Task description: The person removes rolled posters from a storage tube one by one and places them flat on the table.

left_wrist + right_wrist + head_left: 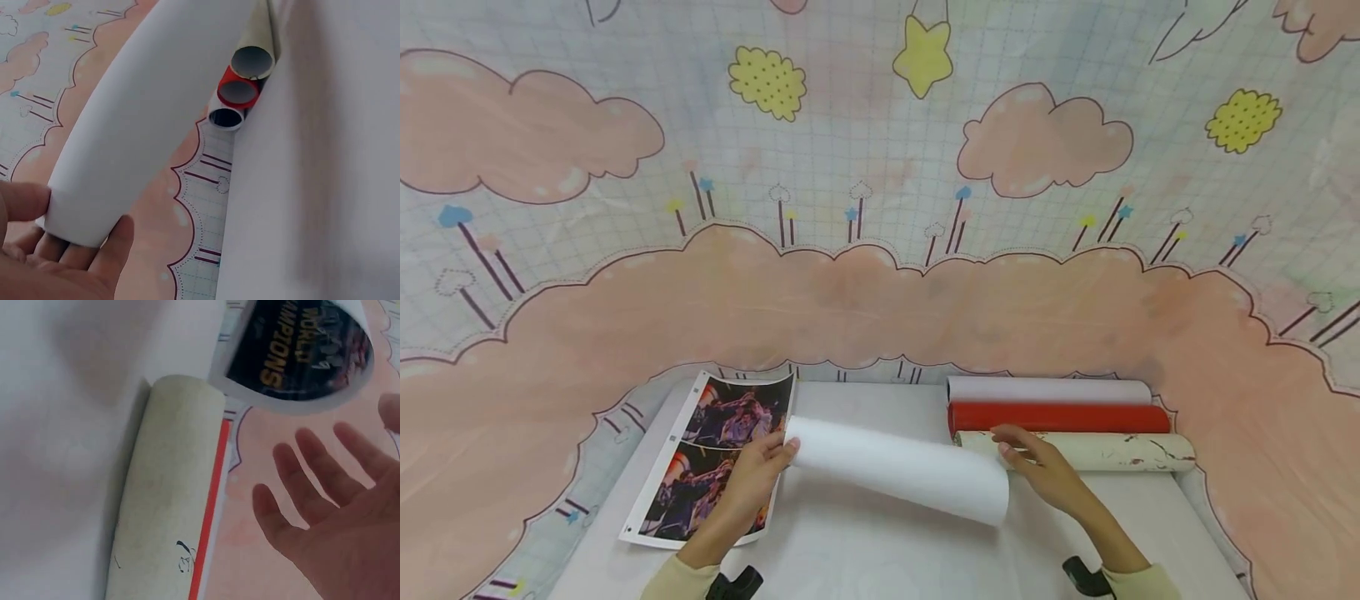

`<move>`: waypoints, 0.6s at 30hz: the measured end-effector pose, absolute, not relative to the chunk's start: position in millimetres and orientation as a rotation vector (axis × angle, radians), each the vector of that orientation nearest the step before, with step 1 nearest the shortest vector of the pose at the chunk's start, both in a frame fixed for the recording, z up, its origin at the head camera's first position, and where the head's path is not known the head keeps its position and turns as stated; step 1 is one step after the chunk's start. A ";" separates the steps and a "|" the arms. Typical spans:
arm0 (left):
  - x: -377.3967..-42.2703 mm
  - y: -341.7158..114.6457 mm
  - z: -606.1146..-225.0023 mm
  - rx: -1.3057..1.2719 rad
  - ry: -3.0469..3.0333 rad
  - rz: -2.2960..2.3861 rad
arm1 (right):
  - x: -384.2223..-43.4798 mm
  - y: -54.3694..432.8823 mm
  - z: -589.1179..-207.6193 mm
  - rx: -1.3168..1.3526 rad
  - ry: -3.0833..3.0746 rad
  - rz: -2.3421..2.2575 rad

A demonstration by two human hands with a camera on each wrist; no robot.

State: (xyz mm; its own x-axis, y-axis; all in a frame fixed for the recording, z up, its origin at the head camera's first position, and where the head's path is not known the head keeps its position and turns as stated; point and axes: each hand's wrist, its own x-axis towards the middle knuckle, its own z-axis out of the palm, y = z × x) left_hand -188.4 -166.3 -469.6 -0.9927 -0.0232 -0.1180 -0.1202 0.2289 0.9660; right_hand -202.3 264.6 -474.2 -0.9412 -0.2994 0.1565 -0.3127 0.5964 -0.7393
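Observation:
A white rolled poster [898, 471] is held above the table, its right end tilted lower. My left hand [752, 479] grips its left end, thumb on one side and fingers around the other. The right wrist view looks into the roll's other end, where a dark printed inside [294, 353] shows the words "WORLD" and "CHAMPIONS". Just beyond that end is my right hand [1048, 475], fingers spread and apart from the paper, in front of a cream roll with dark marks [1112, 452].
Behind the cream roll lie a red roll [1060, 417] and a white roll [1052, 389], side by side at the back right. A flat sheet with two concert-like photos [700, 492] lies at the left on the white table [865, 550]. A cloud-patterned cloth [880, 308] forms the backdrop.

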 end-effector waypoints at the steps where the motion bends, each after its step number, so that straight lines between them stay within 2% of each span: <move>1: -189.9 -165.3 -470.0 -0.124 2.398 1.881 | -203.3 265.4 -474.1 0.561 -2.808 1.351; 9: -198.1 -157.7 -471.7 0.049 2.354 1.796 | -202.7 268.0 -487.0 0.700 -2.987 1.815; 18: -202.5 -155.5 -473.6 0.115 2.308 1.755 | -190.8 256.3 -505.1 0.756 -3.132 1.934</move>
State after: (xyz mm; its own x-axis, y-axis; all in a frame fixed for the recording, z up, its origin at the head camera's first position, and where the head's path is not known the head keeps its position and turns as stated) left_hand -202.5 -155.5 -473.6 -0.9682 0.2061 -0.1416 -0.0814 0.2756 0.9578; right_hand -190.8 256.3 -505.1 -0.7424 -0.6021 -0.2938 -0.0069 0.4454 -0.8953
